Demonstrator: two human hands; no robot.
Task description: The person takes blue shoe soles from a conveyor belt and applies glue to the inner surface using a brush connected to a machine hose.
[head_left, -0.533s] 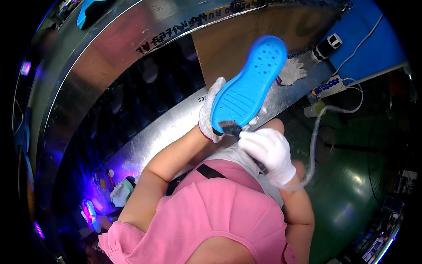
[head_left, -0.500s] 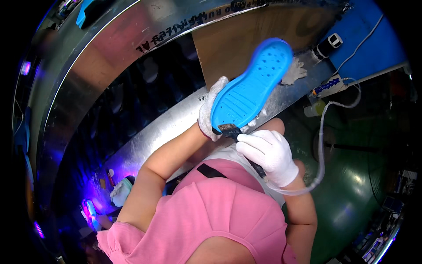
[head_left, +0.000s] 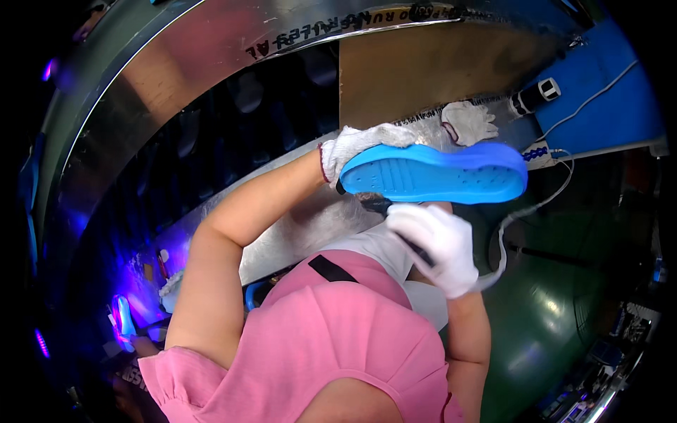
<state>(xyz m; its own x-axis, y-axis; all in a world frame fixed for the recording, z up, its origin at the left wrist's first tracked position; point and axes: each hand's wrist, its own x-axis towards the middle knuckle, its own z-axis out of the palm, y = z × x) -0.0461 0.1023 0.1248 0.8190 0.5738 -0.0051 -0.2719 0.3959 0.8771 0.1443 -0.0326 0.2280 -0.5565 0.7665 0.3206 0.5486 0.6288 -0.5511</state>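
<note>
A bright blue shoe sole [head_left: 437, 175] lies nearly level across the middle, its grooved and dimpled face toward me. My left hand [head_left: 363, 146], in a knitted glove with a dark red cuff, grips it along the far side at its left end; most of those fingers are behind the sole. My right hand [head_left: 444, 247], in a smooth white glove and blurred by motion, is closed round the handle of a brush. The dark brush head [head_left: 374, 202] is just below the sole's near edge, partly covered; whether it touches is unclear. A clear tube [head_left: 502, 247] runs from beside that hand.
Under the sole stretches a metal ledge [head_left: 282, 240]. Beyond are brown cardboard [head_left: 423, 77], a loose glove [head_left: 469, 123] and a black-and-white cylinder [head_left: 536, 96]. A curved metal rim [head_left: 169, 63] bounds the far left, with dark shoe-like shapes [head_left: 247, 92] inside it.
The sole has swung clockwise from a steep slant to nearly level, turned by my left hand. The brush head, earlier against the sole's lower end, is now at its near edge.
</note>
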